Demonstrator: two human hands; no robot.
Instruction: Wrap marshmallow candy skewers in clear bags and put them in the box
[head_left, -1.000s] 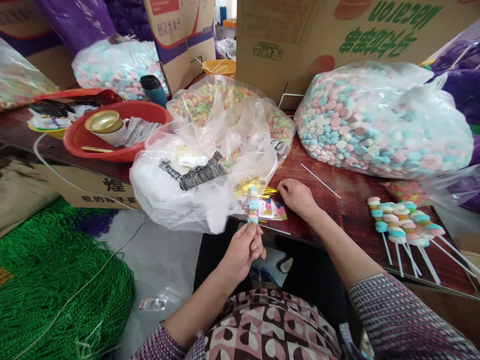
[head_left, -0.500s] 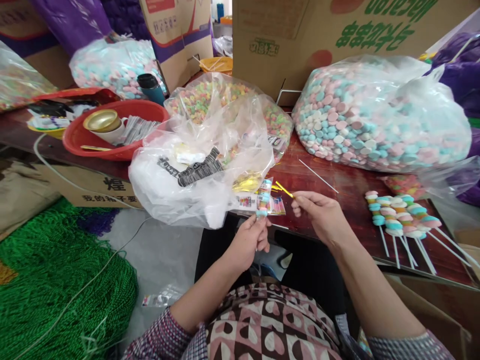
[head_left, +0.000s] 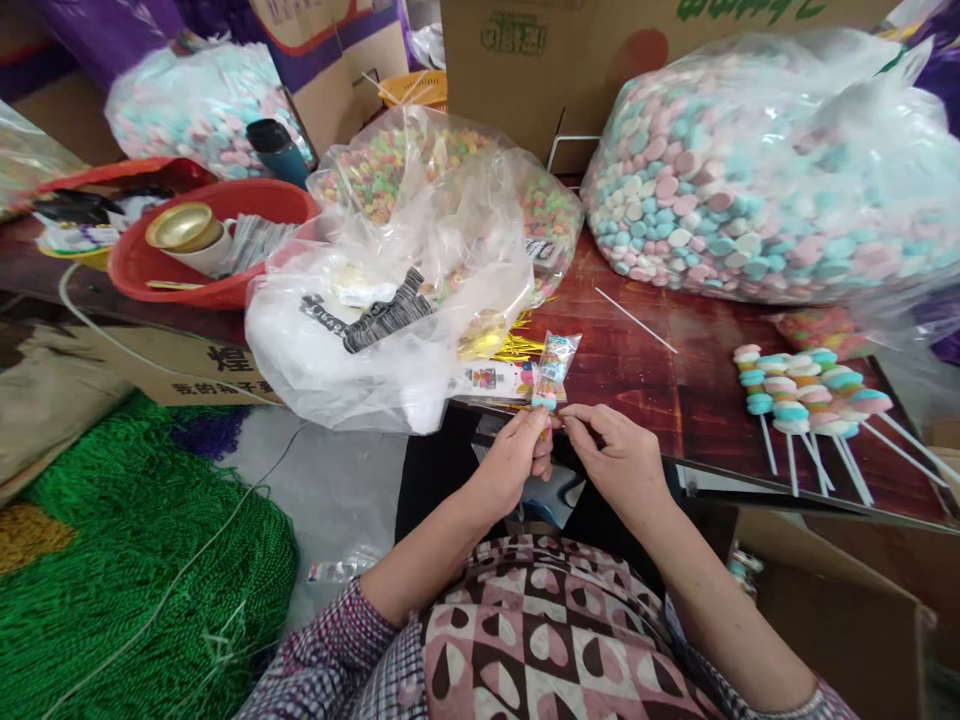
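Note:
My left hand (head_left: 517, 455) is closed around the lower end of a bagged marshmallow skewer (head_left: 553, 365), which stands upright in a clear printed wrapper. My right hand (head_left: 611, 450) pinches a thin gold twist tie (head_left: 559, 413) against the neck of that wrapper, just under the lowest marshmallow. Whether the tie goes fully around the neck is hidden by my fingers. Behind the skewer, more gold twist ties (head_left: 517, 345) lie beside printed wrappers (head_left: 499, 380) at the table edge. Several unwrapped marshmallow skewers (head_left: 806, 395) rest on the table at the right.
A large bag of marshmallows (head_left: 720, 200) stands at the back right. A bag of ring candies (head_left: 405, 165) and a white plastic bag (head_left: 337, 350) sit left of centre. A red basin (head_left: 225, 285) holds bowls. A lone white stick (head_left: 636, 320) lies on the red-brown table (head_left: 637, 370).
My right hand has come left and down, bringing the gold twist tie to the wrapper's neck at my left hand. The camera view has tilted down a little.

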